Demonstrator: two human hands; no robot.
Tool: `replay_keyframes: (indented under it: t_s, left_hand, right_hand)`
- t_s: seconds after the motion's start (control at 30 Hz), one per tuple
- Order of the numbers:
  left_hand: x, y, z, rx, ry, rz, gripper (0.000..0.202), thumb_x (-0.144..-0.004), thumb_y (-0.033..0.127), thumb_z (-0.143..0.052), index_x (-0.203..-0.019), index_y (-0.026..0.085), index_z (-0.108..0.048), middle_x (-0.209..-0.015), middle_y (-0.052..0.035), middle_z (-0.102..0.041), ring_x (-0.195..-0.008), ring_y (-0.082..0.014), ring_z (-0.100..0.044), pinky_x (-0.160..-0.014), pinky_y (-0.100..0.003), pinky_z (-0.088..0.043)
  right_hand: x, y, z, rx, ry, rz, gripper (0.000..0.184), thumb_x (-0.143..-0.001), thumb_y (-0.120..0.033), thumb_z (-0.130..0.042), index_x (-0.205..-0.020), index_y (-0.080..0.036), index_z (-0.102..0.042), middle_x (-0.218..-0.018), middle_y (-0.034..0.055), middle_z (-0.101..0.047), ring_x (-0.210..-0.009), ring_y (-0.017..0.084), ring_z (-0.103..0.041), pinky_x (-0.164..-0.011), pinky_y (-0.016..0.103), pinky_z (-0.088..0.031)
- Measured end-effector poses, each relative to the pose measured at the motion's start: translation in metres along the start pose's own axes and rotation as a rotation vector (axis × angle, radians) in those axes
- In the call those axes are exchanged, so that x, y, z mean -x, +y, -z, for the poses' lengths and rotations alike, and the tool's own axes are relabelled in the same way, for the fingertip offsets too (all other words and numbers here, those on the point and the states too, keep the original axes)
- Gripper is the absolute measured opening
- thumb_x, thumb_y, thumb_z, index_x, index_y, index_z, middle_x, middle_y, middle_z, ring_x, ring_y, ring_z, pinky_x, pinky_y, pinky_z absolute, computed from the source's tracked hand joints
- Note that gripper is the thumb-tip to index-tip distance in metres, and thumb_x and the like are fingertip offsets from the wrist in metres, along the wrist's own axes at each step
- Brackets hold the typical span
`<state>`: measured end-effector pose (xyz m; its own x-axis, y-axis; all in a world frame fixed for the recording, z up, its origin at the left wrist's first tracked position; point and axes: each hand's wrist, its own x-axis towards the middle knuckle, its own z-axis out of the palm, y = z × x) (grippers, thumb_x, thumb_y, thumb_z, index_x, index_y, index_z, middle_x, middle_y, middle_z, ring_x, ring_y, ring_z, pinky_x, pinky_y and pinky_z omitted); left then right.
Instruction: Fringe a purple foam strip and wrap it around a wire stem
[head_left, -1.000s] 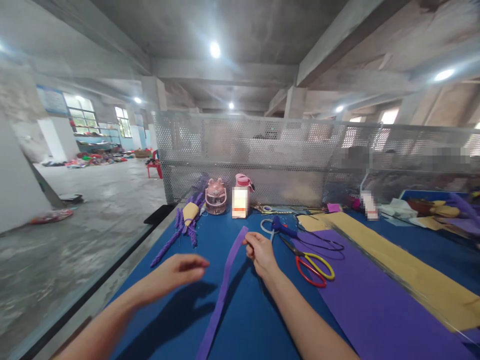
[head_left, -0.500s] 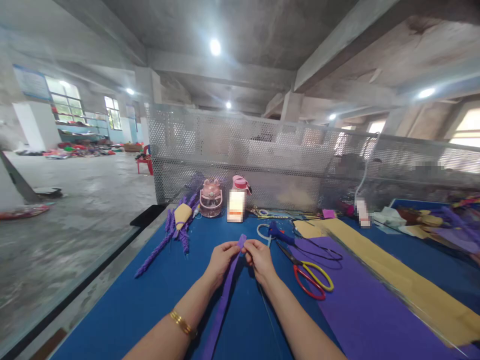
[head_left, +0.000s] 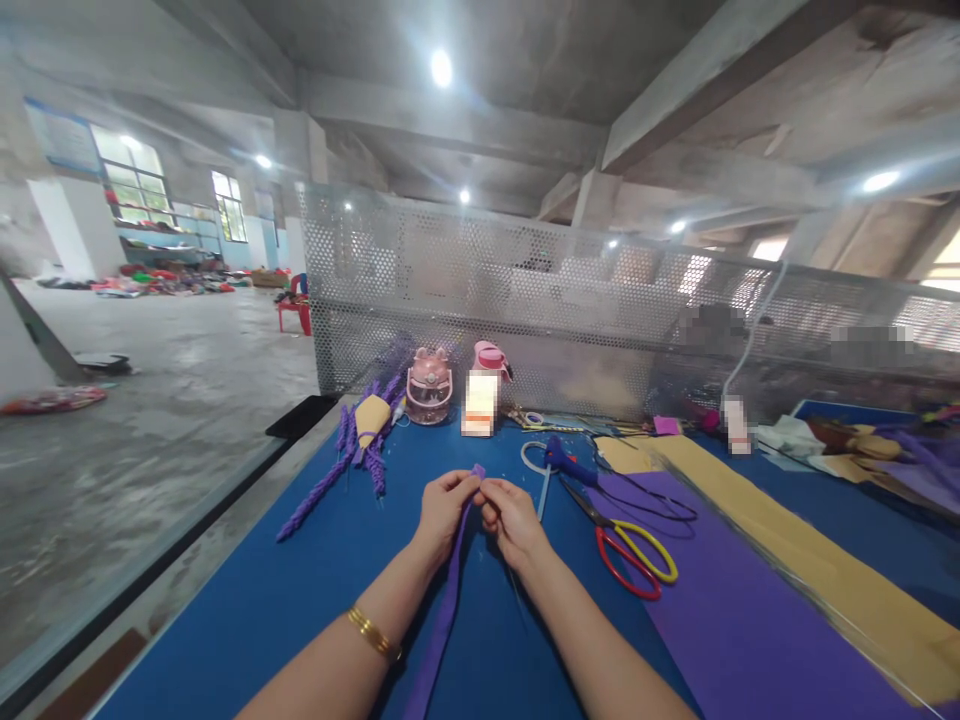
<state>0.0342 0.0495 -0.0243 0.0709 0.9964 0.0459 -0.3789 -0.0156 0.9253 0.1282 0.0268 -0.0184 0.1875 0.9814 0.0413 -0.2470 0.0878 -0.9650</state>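
Observation:
A long purple strip [head_left: 442, 620] runs up the blue table [head_left: 300, 610] between my forearms. My left hand [head_left: 442, 508] pinches its top end with closed fingers. My right hand [head_left: 511, 520] is closed right beside it, fingertips on the same end of the strip. A thin wire seems to hang below my right hand, but I cannot be sure. Both hands meet above the table's middle.
Red-and-yellow scissors [head_left: 634, 555] and a blue glue gun [head_left: 568, 462] lie to the right. A purple sheet [head_left: 750, 620] and a tan sheet [head_left: 810, 560] cover the right side. Purple stems [head_left: 341, 465], a pink bottle [head_left: 428, 386] and a perforated metal screen [head_left: 570, 320] stand at the back.
My left hand came in from the left and closed on the strip's top end next to my right hand. Both hands now hold it together.

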Motion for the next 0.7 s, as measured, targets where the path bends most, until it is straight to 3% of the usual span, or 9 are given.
replay_keyframes:
  t_s: [0.23,0.3,0.37,0.43,0.53,0.7]
  left_hand:
    - [0.003,0.007,-0.004,-0.062,0.106,-0.028,0.016,-0.054,0.027,-0.068,-0.053,0.013,-0.061,-0.041,0.0034,-0.052,-0.040,-0.0080,-0.043,-0.043,-0.020,-0.032]
    - [0.003,0.007,-0.003,-0.085,0.135,-0.040,0.015,-0.054,0.027,-0.067,-0.052,0.013,-0.061,-0.041,0.0041,-0.050,-0.040,-0.0069,-0.040,-0.042,-0.020,-0.030]
    - [0.002,0.007,-0.002,-0.105,0.159,-0.049,0.015,-0.055,0.026,-0.066,-0.052,0.012,-0.061,-0.042,0.0049,-0.047,-0.041,-0.0061,-0.036,-0.041,-0.019,-0.027]
    - [0.002,0.006,-0.002,-0.119,0.171,-0.057,0.014,-0.055,0.025,-0.065,-0.053,0.012,-0.061,-0.042,0.0051,-0.046,-0.042,-0.0059,-0.035,-0.042,-0.019,-0.026]
    - [0.001,0.005,-0.001,-0.127,0.165,-0.071,0.014,-0.056,0.025,-0.065,-0.055,0.011,-0.062,-0.045,0.0038,-0.049,-0.045,-0.0069,-0.037,-0.044,-0.019,-0.029]
    - [0.003,0.005,0.000,-0.122,0.151,-0.072,0.014,-0.055,0.025,-0.065,-0.056,0.011,-0.064,-0.047,0.0029,-0.052,-0.047,-0.0079,-0.040,-0.046,-0.020,-0.031]
  right_hand:
    - [0.005,-0.002,-0.004,0.151,-0.005,0.092,0.025,-0.066,-0.041,-0.057,-0.067,-0.016,-0.054,-0.056,-0.0005,-0.055,-0.037,0.007,-0.042,-0.034,0.019,-0.031]
    - [0.010,-0.004,-0.001,0.214,0.024,0.173,0.020,-0.069,-0.036,-0.057,-0.074,-0.017,-0.057,-0.067,0.0014,-0.058,-0.046,0.010,-0.050,-0.043,0.021,-0.039]
    - [0.015,-0.008,0.002,0.301,0.056,0.291,0.017,-0.071,-0.029,-0.057,-0.085,-0.020,-0.060,-0.086,0.0028,-0.059,-0.063,0.012,-0.055,-0.061,0.024,-0.044]
    - [0.020,-0.010,0.004,0.559,0.046,0.494,0.020,-0.077,-0.025,-0.050,-0.094,-0.022,-0.062,-0.092,0.0039,-0.057,-0.076,0.015,-0.055,-0.073,0.026,-0.042]
    - [0.023,-0.010,0.005,0.973,0.027,0.707,0.032,-0.084,-0.020,-0.039,-0.109,-0.023,-0.059,-0.091,0.0050,-0.056,-0.076,0.016,-0.056,-0.072,0.026,-0.042]
    - [0.021,-0.006,0.003,1.113,0.030,0.726,0.034,-0.085,-0.015,-0.038,-0.112,-0.022,-0.057,-0.092,0.0045,-0.057,-0.078,0.015,-0.059,-0.071,0.024,-0.044]
